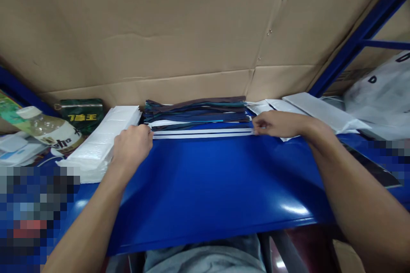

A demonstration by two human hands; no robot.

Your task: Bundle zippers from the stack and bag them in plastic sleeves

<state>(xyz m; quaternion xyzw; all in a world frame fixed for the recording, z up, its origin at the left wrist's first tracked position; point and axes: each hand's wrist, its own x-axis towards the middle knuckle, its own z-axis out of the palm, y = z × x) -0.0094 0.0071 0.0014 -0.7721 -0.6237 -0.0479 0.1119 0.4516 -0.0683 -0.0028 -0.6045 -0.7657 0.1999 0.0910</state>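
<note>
A glossy blue sheet (205, 179) covers the work surface in front of me. Along its far edge runs a pair of thin white strips (201, 133). My left hand (133, 145) pinches the left end of the strips, and my right hand (277, 123) pinches the right end. Just behind the strips lies a flat stack of dark fabric pieces (195, 113) in navy, teal and brown tones.
A white foam stack (102, 140) lies left of my left hand. A plastic bottle (48, 132) and a dark green packet (81, 113) sit at far left. White flat bags (317, 111) lie at right. A cardboard wall (192, 30) closes the back; a blue shelf post (358, 34) rises at right.
</note>
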